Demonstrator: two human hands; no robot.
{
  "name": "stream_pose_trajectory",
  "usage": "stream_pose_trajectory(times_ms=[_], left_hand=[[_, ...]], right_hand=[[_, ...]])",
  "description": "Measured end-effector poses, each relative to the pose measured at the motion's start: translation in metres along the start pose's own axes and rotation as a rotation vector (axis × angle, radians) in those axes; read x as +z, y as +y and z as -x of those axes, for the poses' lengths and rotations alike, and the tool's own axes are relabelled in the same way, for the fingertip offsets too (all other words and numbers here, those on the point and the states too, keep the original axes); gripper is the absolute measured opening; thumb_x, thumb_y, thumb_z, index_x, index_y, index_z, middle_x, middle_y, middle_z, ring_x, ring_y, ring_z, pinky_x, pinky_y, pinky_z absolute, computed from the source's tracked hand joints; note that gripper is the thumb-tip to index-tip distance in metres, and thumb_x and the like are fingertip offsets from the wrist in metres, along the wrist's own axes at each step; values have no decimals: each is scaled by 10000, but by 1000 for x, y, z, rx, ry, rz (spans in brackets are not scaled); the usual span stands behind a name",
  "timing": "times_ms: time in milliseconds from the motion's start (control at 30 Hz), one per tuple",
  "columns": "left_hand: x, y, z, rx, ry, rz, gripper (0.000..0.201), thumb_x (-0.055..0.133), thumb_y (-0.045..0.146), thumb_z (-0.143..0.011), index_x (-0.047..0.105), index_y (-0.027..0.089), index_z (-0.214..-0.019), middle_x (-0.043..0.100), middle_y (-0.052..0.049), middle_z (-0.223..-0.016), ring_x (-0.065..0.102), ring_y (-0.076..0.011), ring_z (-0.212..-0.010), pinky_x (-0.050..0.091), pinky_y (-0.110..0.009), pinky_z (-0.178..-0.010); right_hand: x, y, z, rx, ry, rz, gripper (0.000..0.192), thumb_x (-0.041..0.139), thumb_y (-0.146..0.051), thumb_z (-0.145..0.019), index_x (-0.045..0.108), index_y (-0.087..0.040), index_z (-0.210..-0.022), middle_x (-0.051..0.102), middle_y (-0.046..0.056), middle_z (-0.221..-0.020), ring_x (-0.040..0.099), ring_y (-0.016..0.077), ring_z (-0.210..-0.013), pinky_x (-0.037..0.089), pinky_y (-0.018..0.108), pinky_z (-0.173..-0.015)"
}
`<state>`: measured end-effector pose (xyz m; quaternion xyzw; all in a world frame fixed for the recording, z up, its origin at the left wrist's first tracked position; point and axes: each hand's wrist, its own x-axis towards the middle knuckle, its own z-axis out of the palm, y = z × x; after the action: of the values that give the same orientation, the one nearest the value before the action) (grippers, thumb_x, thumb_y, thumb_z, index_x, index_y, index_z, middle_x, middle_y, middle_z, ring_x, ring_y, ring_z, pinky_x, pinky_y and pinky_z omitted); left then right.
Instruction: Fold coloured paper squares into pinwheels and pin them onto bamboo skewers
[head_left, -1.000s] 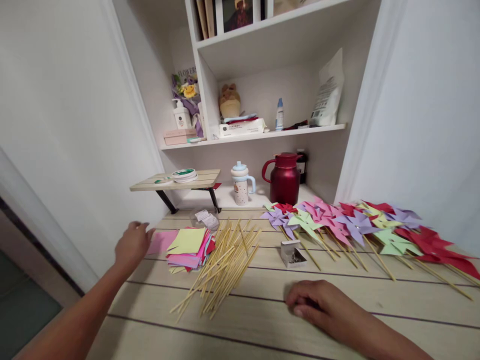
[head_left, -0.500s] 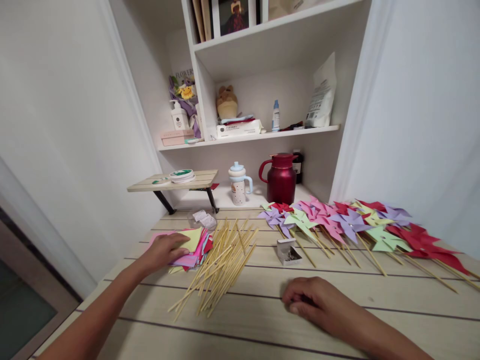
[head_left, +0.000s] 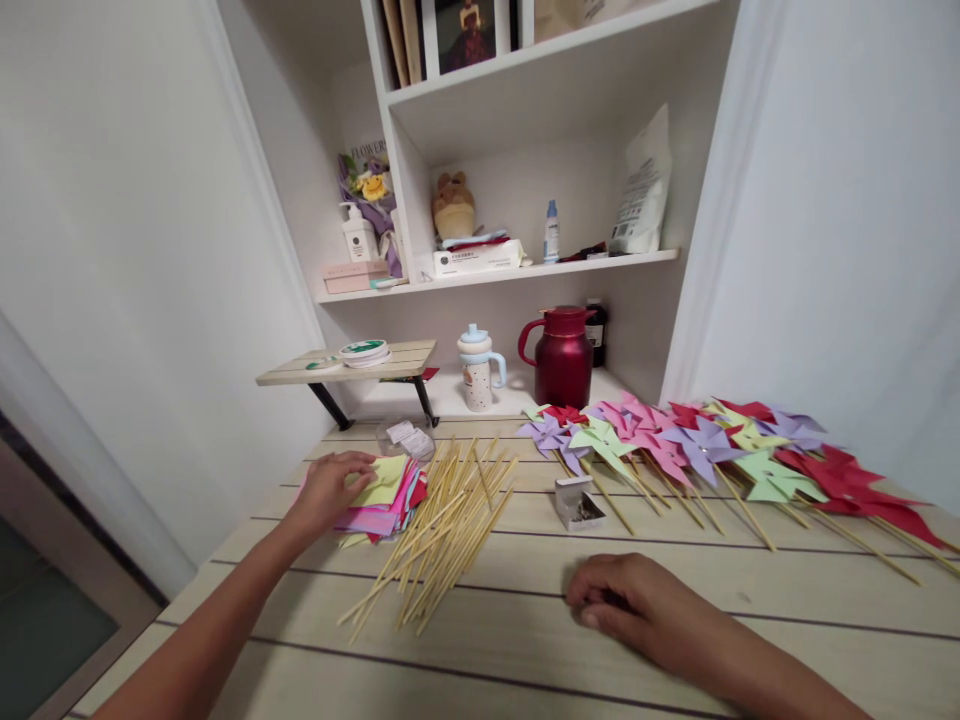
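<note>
My left hand (head_left: pixel 330 490) rests on a stack of coloured paper sheets (head_left: pixel 375 518) at the left of the table. Its fingers are bent over the yellow top sheet (head_left: pixel 390 480), with the thumb apart from them; no sheet is visibly lifted. Just right of the stack lies a loose heap of thin wooden sticks (head_left: pixel 450 530). My right hand (head_left: pixel 630 605) lies on the table with its fingers curled in, and nothing shows in it. Beyond it stands a small open box (head_left: pixel 577 503) with small metal pieces inside.
Paper pinwheels on sticks (head_left: pixel 701 450) are spread along the right side. At the back stand a red jug (head_left: pixel 562 355) and a handled cup (head_left: pixel 476 370). A small raised stand (head_left: pixel 300 372) and a clear container (head_left: pixel 405 440) are behind the paper stack.
My left hand has shifted slightly up and back over the paper stack, its fingers more bent, so more of the yellow sheet shows. My right hand stays put.
</note>
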<state>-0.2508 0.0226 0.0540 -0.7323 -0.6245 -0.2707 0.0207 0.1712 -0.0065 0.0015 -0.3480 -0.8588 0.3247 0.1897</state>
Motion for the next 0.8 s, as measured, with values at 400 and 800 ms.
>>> stream_pose_trajectory(times_ms=[400,800], left_hand=[[-37,54,-14,-7,603,-46,311,514,438,-852,708,204,-788,766,-80,-869,692,-250,-827,499,-403,-838],[70,195,38,964,509,-219,354,413,131,-934,665,255,-1148,765,-29,-1082,674,-181,-1038,183,-428,-1165]], right_hand=[[2,-10,-3,-3,171,-286,262,545,-359,-900,690,-162,-806,698,50,-698,625,169,-646,442,265,-625],[4,-25,-2,-25,149,-1549,530,661,-544,-820,617,-161,-1184,742,142,-1056,709,254,-956,456,430,-947]])
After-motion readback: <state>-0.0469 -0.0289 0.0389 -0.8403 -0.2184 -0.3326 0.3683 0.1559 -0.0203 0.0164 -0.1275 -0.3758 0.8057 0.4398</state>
